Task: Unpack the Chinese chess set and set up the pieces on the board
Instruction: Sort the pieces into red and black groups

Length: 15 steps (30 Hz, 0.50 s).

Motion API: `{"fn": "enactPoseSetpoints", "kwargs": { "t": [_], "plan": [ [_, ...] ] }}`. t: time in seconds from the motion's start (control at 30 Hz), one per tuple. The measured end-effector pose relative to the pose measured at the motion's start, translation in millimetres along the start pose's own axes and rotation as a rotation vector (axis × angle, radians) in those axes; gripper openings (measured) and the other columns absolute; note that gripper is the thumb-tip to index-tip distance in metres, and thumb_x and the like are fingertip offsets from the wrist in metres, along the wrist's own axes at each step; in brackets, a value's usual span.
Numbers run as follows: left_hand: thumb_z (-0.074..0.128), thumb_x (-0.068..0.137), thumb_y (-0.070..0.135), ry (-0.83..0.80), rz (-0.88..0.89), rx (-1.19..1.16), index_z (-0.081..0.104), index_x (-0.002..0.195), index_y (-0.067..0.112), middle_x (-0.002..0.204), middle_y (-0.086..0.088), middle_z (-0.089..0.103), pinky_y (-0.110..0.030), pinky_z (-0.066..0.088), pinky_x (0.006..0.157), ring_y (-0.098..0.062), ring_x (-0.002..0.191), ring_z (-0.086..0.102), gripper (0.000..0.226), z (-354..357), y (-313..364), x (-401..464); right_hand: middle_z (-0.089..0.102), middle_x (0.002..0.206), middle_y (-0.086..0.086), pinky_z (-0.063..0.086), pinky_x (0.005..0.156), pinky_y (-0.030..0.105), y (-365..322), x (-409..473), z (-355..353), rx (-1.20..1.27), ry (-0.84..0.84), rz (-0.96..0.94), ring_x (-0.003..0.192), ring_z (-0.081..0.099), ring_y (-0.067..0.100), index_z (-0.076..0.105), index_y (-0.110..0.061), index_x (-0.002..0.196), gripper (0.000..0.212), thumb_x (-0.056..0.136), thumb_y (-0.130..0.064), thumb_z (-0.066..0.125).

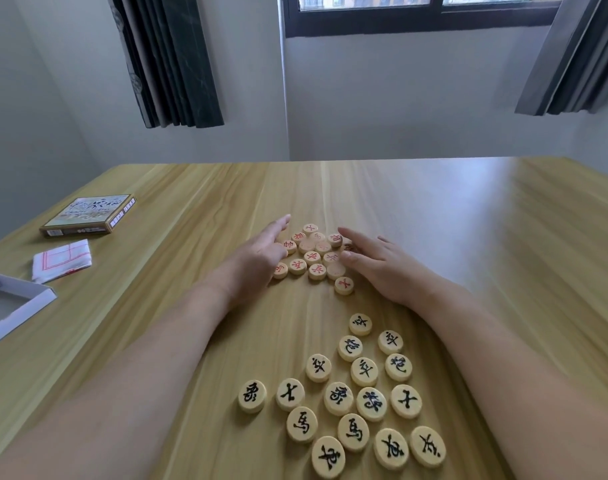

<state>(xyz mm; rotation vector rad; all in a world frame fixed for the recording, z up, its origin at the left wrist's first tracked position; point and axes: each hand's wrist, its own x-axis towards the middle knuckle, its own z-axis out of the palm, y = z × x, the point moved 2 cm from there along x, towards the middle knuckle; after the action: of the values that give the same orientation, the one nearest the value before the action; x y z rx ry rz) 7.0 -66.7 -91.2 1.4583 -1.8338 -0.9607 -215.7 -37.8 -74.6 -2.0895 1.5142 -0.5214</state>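
Flanking the red pieces (314, 254) with both hands flat-fingered.
Left hand (261, 251) and right hand (375, 261) touch the cluster's opposite sides, gripping nothing; black pieces (351, 396) lie nearer the person than that cluster.

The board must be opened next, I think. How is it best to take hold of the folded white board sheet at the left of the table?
Pinch the folded board sheet at its near right corner, coming from the right, probably with the left hand. It lies flat on the table, so only edges offer a grip; the box lid and the white tray crowd its other sides.
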Motion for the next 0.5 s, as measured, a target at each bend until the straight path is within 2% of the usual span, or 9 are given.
{"fn": "enactPoseSetpoints", "kwargs": {
  "t": [0.07, 0.13, 0.23, 0.27, 0.33, 0.4, 0.5],
  "plan": [
    [0.037, 0.079, 0.035, -0.037, 0.003, 0.005, 0.029, 0.153, 0.034, 0.159, 0.005, 0.031, -0.041, 0.019, 0.121, -0.012, 0.146, 0.026, 0.074, 0.7, 8.0, 9.2, 0.031, 0.154, -0.01, 0.008, 0.119, 0.036, 2.1, 1.2, 1.1, 0.034, 0.002, 0.02, 0.146, 0.013, 0.015, 0.026, -0.041, 0.149, 0.049, 0.101, -0.045, 0.035],
    [0.037, 0.077, 0.031, -0.073, 0.006, -0.088, 0.035, 0.151, 0.025, 0.153, 0.0, 0.042, -0.036, 0.026, 0.118, -0.014, 0.141, 0.035, 0.074, 0.7, 16.3, 19.5, 0.033, 0.153, -0.008, 0.01, 0.119, 0.039, 4.5, 3.2, 1.8, 0.073, 0.015, 0.041, 0.146, 0.015, 0.018, 0.028, -0.042, 0.147, 0.048, 0.1, -0.044, 0.038],
    [0.037, 0.08, 0.021, -0.08, 0.019, -0.18, 0.042, 0.147, 0.012, 0.137, -0.006, 0.056, -0.015, 0.04, 0.098, -0.014, 0.132, 0.047, 0.067, -1.6, 19.8, 24.7, 0.036, 0.152, -0.007, 0.015, 0.118, 0.043, 3.2, 1.5, 1.6, 0.055, 0.011, 0.039, 0.145, 0.017, 0.021, 0.028, -0.044, 0.147, 0.055, 0.095, -0.049, 0.047],
    [0.038, 0.081, 0.02, -0.084, 0.025, -0.186, 0.044, 0.145, 0.011, 0.134, -0.005, 0.058, -0.014, 0.04, 0.095, -0.013, 0.13, 0.049, 0.065, -1.8, 19.0, 25.0, 0.036, 0.151, -0.008, 0.015, 0.118, 0.043, 2.4, 0.8, 0.9, 0.04, -0.003, 0.036, 0.145, 0.017, 0.021, 0.027, -0.044, 0.147, 0.061, 0.092, -0.052, 0.05],
    [0.038, 0.077, 0.023, -0.087, 0.03, -0.185, 0.048, 0.143, 0.012, 0.13, -0.002, 0.062, -0.019, 0.04, 0.1, -0.011, 0.127, 0.052, 0.067, -2.1, 16.2, 23.5, 0.037, 0.15, -0.012, 0.01, 0.12, 0.036, -1.1, -2.2, -0.6, -0.012, -0.033, 0.026, 0.145, 0.016, 0.015, 0.023, -0.041, 0.149, 0.067, 0.091, -0.052, 0.054],
    [0.038, 0.074, 0.025, -0.067, 0.041, -0.175, 0.049, 0.141, 0.013, 0.129, -0.002, 0.063, -0.025, 0.04, 0.104, -0.012, 0.125, 0.053, 0.07, -0.6, 13.8, 20.1, 0.038, 0.148, -0.014, 0.007, 0.114, 0.024, -4.6, -4.6, -2.1, -0.075, -0.047, 0.006, 0.141, 0.018, 0.007, 0.023, -0.037, 0.15, 0.066, 0.093, -0.048, 0.053],
    [0.037, 0.076, 0.027, -0.019, 0.065, -0.154, 0.048, 0.143, 0.014, 0.137, -0.003, 0.057, -0.032, 0.035, 0.113, -0.012, 0.128, 0.049, 0.069, 2.4, 15.2, 17.5, 0.037, 0.149, -0.013, 0.009, 0.113, 0.022, -7.6, -5.1, -2.9, -0.095, -0.036, 0.0, 0.141, 0.019, 0.006, 0.023, -0.036, 0.15, 0.06, 0.096, -0.048, 0.048]
  ]
}}
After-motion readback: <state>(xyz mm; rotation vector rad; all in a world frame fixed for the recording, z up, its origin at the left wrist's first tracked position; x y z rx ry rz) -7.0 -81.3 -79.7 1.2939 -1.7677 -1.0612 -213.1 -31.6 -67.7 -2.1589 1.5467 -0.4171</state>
